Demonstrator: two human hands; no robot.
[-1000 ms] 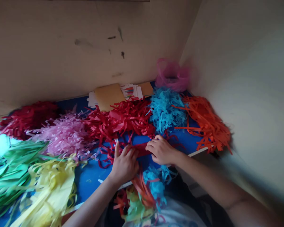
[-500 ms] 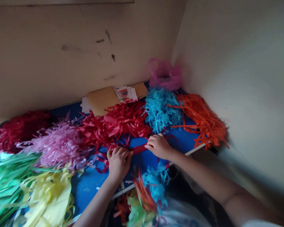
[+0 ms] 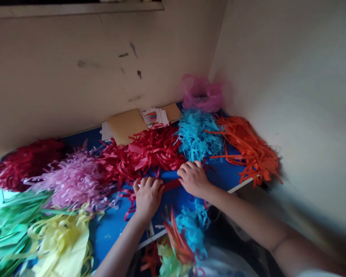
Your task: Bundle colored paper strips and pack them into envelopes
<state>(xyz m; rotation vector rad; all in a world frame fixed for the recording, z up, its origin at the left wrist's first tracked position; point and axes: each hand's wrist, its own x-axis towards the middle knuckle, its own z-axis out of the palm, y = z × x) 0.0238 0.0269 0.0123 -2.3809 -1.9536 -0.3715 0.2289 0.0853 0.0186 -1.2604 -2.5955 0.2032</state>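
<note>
Red paper strips (image 3: 171, 185) lie across the blue tabletop (image 3: 112, 234) between the two hands, just below a heaped pile of red paper fringe (image 3: 141, 154). The left hand (image 3: 148, 196) is curled narrow over the strands and the right hand (image 3: 193, 179) rests beside the strip's far end, fingers together, though neither grip can be confirmed. A crumpled pink plastic bag (image 3: 202, 94) sits in the corner behind the blue paper shreds (image 3: 197, 136), its contents impossible to make out.
</note>
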